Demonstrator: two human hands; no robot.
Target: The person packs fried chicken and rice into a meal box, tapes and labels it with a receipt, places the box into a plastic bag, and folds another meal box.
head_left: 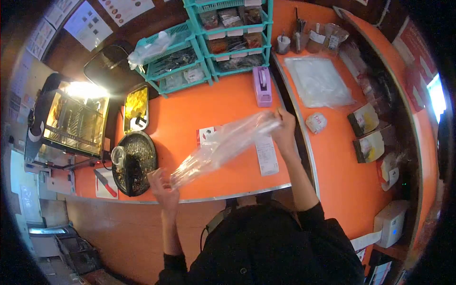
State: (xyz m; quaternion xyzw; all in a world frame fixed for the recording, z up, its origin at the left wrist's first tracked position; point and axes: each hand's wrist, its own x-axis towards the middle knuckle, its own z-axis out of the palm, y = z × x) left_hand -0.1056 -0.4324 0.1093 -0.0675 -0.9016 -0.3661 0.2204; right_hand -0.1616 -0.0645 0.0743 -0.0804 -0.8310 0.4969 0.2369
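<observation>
A clear plastic bag point(221, 148) is stretched at a slant above the orange counter point(173, 114). My left hand point(165, 186) is closed on its lower left end, near the counter's front edge. At the upper right end, my right hand point(283, 124) grips the bag's gathered part. Below my right hand lies a long white receipt point(267, 159). A red and white card point(205, 135) is partly covered by the bag. The purple tape dispenser point(262, 86) stands behind my right hand.
To the left are a black round tray point(142, 159), a red-handled knife point(105, 183), a metal tray of yellow food point(136, 103) and a lit display case point(73, 121). Teal racks point(202, 28) stand behind. Plastic bags point(319, 81) lie on the right counter beside a wrapped item point(316, 122).
</observation>
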